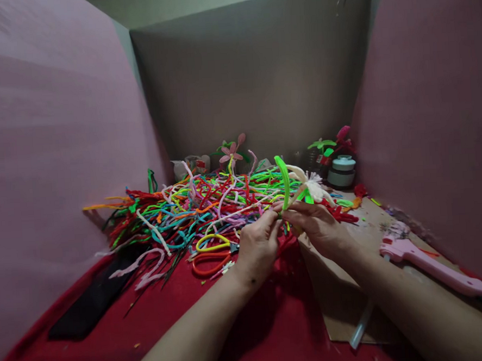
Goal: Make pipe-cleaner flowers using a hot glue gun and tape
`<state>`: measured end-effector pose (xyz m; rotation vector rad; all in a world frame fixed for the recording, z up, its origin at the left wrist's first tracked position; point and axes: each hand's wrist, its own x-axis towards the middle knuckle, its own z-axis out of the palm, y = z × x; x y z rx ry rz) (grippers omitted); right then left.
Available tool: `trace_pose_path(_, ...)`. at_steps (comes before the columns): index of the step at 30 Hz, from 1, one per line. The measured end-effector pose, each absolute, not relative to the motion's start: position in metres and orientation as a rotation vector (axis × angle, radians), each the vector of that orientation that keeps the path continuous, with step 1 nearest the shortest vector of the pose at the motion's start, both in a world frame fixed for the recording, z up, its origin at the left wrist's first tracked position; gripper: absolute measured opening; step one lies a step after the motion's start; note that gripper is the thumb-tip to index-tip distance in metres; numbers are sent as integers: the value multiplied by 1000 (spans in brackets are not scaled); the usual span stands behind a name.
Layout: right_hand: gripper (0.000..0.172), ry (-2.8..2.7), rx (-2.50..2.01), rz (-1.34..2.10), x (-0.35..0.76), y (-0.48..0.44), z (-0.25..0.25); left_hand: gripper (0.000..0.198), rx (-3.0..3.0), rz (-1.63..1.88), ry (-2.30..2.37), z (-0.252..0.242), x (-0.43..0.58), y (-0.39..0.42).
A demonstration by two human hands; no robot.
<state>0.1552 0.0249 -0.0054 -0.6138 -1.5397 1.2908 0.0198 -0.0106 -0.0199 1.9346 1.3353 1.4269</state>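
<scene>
My left hand (260, 244) and my right hand (319, 224) meet in the middle, fingertips pinched together. Between them a bright green pipe cleaner (284, 180) stands up as a curved, folded strip. Its lower end is hidden by the fingers. Just beyond my right fingers is a white pipe-cleaner flower (315, 189) with a fluffy centre and a pale stem reaching toward the fingers; whether they hold that stem too, I cannot tell. Behind both hands spreads a big tangled pile of coloured pipe cleaners (201, 199).
Scissors (213, 256) with yellow and red handles lie left of my hands. A black phone-like slab (91, 298) rests on the red cloth (185, 331). At right are a pink glue gun (434, 266), cardboard (347, 310) and a lidded jar (342, 172). Pink walls (432, 109) flank the table.
</scene>
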Motion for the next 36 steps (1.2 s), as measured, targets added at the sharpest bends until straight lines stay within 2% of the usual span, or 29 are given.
trace_pose_path(6,24,-1566,-552,1372,156,23,1,23,1546,1345,1064,-11,18,-5)
trace_pose_path(14,19,-1412,-425,1704,163,38,-17,21,1232,1262,806,-4,20,-10)
trace_pose_path(23,10,-1356,-437,1656,162,34,-13,21,1108,1180,700,-3,18,-10)
trace_pose_path(27,12,-1283,-461,1660,157,34,-16,21,1105,1156,682,-5,18,-7)
trace_pose_path(31,8,-1274,-434,1594,154,30,-18,24,1352,1151,911,1,12,-5)
trace_pose_path(34,9,-1220,-465,1496,155,28,-18,18,1819,1450,1374,14,3,-17)
trace_pose_path(36,10,-1185,-508,1482,156,29,-19,18,2058,1518,1475,24,-3,-33)
